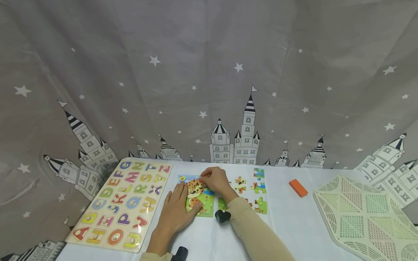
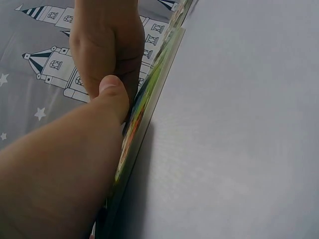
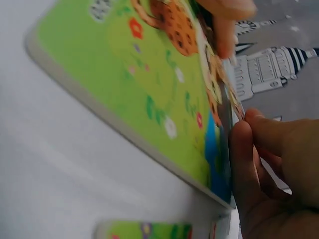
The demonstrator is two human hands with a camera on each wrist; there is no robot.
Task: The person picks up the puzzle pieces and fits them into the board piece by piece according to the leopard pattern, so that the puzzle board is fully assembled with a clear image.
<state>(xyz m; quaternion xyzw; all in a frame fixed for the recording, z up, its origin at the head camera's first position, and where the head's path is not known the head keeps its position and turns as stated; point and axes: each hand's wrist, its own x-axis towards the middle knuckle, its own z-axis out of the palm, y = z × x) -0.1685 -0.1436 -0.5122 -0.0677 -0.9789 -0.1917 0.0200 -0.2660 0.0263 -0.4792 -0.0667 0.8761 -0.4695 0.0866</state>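
Note:
A jigsaw puzzle board [image 1: 209, 210] with a spotted cartoon animal on green grass lies on the white table. My left hand [image 1: 177, 208] rests along its left side, fingers extended and thumb reaching over the picture. At the board's upper right, my right hand [image 1: 216, 179] pinches a thin spotted puzzle piece [image 3: 234, 97] between thumb and fingertips, tilted over a dark gap in the picture. In the right wrist view the board's green corner [image 3: 65, 50] shows close up. The left wrist view has the board edge-on, with the left thumb [image 2: 112, 87] near the right hand.
Several loose puzzle pieces [image 1: 259, 187] lie right of the board, some hidden behind the right forearm. A wooden alphabet board [image 1: 109, 217] lies at the left. Further right are an orange block [image 1: 298, 188] and a pale perforated plastic panel [image 1: 369, 221]. A grey curtain [image 1: 183, 43] hangs behind.

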